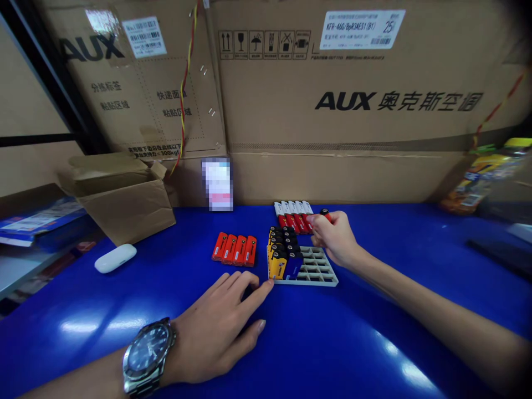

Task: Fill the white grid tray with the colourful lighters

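My right hand (334, 238) is closed around a small red lighter-sized stick (328, 216) with a black end, above the tray's far right side. The pale slotted tray (318, 271) lies below. Yellow sticks (277, 267) and blue sticks (294, 266), all with black ends, stand upright in its left columns; slots to their right are bare. My left hand (226, 318), wearing a metal watch (148, 350), rests palm down with fingers apart. Its index fingertip touches the tray's near left corner.
Several red sticks (235, 249) lie left of the tray. White sticks (293, 208) and red sticks (293, 223) lie in rows behind it. An open carton (128, 205), a white case (115, 258) and a blurred screen (218, 184) are leftward. A bottle (474, 183) stands right.
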### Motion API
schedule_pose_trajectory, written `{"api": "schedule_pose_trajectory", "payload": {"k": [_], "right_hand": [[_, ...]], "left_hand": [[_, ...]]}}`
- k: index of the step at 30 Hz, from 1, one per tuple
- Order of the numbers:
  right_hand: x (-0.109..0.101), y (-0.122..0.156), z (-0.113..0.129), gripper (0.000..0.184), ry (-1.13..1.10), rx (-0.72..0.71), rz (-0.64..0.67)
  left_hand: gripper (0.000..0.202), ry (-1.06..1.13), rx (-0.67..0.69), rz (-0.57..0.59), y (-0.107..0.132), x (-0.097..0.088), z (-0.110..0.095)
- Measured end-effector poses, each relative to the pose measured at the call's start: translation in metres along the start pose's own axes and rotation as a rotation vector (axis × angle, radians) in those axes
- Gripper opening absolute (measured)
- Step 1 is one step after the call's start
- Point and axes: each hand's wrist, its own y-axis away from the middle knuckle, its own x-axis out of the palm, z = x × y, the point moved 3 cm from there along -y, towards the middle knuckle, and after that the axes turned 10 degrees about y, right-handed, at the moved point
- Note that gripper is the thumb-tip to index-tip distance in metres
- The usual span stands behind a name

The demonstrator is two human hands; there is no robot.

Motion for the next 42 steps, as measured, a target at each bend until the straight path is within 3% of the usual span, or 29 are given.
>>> {"api": "schedule_pose_trajectory", "payload": {"k": [8, 15, 28, 38, 42], "right_hand": [[-0.0027, -0.0020, -0.0046, 0.039, 0.032, -0.025, -0.037], [-0.0059, -0.0049, -0.0079, 0.047, 0.104, -0.077, -0.043], [-0.0071, -0.0037, -0.0069, 0.034, 0.222, -0.086, -0.095], [-0.0080, -0.0027, -0.0069, 0.036, 0.237, -0.096, -0.064], [-0.0102, -0.0011, -0.0028, 0.044, 0.309, -0.136, -0.110]], "left_hand": [[0.051, -0.001, 0.013, -0.026, -0.0005, 0.0000, 0.0000], [0.051, -0.004, -0.014, 0.020, -0.0015, 0.0008, 0.0002], [0.051, -0.006, 0.010, -0.015, -0.0005, 0.0003, -0.0003], [0.052, 0.001, 0.002, -0.002, -0.0014, -0.0002, -0.0010], [0.051, 0.000, -0.005, 0.003, -0.0014, 0.0000, -0.0007]]}}
